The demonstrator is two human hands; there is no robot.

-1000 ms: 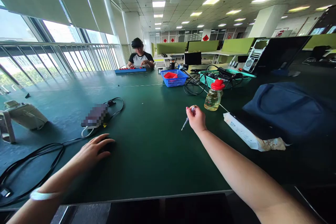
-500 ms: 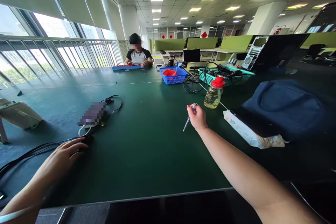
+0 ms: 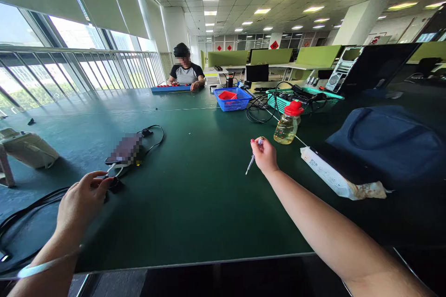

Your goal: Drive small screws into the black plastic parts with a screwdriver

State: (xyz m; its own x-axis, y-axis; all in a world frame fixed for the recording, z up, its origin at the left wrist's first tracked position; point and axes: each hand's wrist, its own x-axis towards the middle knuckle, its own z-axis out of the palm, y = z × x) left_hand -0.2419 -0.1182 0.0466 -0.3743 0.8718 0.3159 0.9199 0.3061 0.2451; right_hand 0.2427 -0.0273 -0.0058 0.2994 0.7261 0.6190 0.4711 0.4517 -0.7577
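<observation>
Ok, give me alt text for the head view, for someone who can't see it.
The right hand holds a pen-like tool over a green table, near a red-capped bottle, while the left hand is by a small black object and cables. Another person sits at the far end.

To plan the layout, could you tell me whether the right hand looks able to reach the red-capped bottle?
Probably yes: the bottle stands just beyond the right hand, nothing between them, though that hand holds a thin tool.
</observation>
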